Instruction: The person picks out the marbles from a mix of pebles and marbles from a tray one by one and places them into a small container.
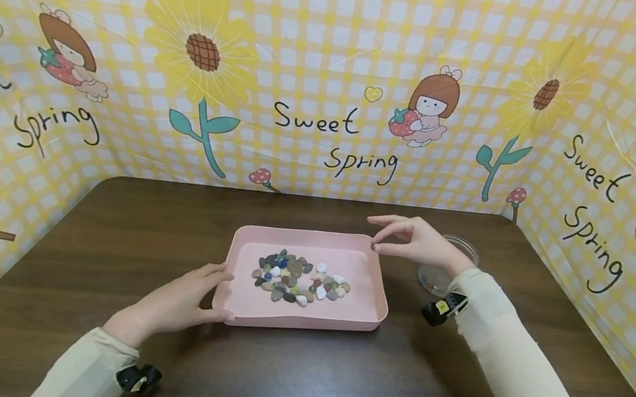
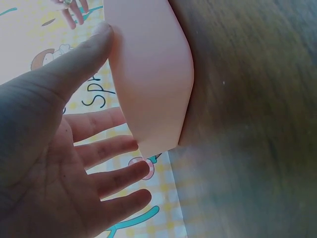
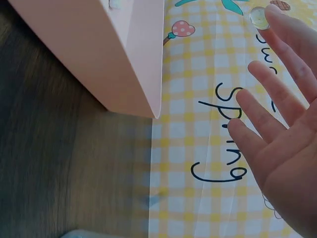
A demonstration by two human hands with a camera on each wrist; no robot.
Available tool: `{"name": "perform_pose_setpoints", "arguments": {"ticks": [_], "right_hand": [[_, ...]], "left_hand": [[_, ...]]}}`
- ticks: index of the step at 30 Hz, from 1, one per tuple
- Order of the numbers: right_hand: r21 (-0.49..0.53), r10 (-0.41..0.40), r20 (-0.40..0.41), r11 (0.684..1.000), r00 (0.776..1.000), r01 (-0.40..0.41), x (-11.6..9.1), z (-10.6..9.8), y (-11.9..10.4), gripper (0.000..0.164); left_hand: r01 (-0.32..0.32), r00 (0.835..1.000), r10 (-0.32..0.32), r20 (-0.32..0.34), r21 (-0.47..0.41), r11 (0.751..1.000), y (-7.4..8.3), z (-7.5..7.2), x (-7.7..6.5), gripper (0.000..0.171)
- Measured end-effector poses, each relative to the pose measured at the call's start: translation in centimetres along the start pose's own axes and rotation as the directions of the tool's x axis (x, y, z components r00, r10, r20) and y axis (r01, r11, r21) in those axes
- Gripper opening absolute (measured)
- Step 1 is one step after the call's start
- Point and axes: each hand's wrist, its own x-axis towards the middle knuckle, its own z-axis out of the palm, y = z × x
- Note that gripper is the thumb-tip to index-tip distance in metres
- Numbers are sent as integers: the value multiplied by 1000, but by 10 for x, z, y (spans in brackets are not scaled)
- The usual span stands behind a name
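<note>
Left hand (image 1: 174, 300), fingers loose, touches the tray (image 1: 302, 322) left of centre; stones (image 1: 295, 267) lie between the hands; right hand (image 1: 423, 242) pinches a bead (image 3: 259, 18) by the tray's upper-right corner.

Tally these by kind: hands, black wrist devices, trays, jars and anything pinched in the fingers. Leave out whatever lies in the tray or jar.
Hands: 2 (left hand, right hand)
Black wrist devices: 2
Pink tray: 1
Clear jar: 1
Clear round piece, pinched: 1
Total: 7
</note>
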Motion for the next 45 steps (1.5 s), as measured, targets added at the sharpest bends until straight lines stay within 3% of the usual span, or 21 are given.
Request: {"name": "perform_pose_setpoints", "arguments": {"ticks": [20,24,45], "right_hand": [[-29,19,-143,999,990,-24,-29,-16,11,15],[17,21,-169,1000,985,-18,-36,-20,14,18],[36,-2,-331,999,944,15,-66,-31,35,22]], "left_hand": [[-12,1000,12,-2,-14,1000,-1,2,-1,75],[-8,1000,8,4,-16,1000,-1,2,-1,76],[-21,1000,21,-2,-24,1000,-1,2,-2,76]]}}
